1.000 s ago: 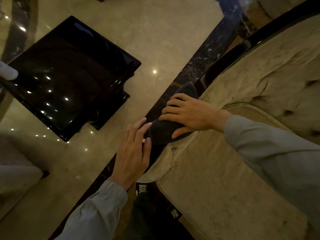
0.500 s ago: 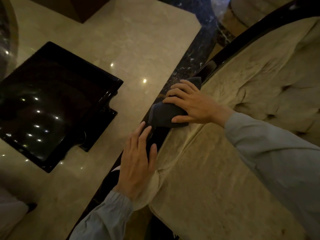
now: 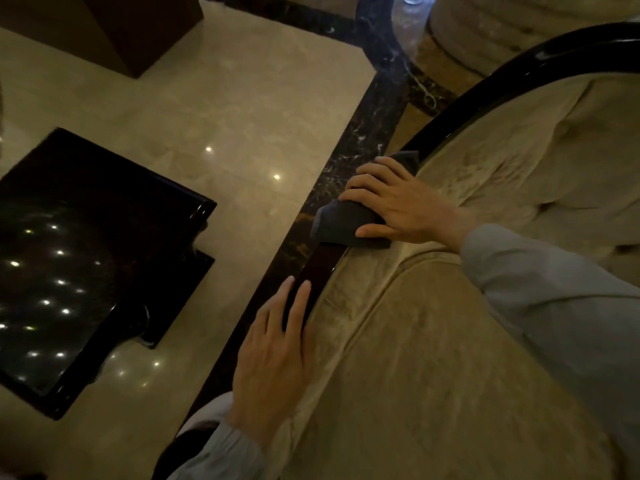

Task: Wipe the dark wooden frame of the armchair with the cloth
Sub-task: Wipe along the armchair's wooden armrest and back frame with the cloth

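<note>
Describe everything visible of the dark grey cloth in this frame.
The dark grey cloth is a soft, matte fabric, folded or bunched into a thick pad. It lies over the glossy dark wooden frame of the beige upholstered armchair, at the rail's edge beside the cushion. The right hand covers most of it, fingers curved over the top and thumb along its near side. One corner shows beyond the fingertips, another end sticks out toward the floor. The left hand rests apart, lower on the rail.

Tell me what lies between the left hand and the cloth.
Only a bare stretch of dark wooden frame separates the left hand from the cloth, seen in the head view.
</note>
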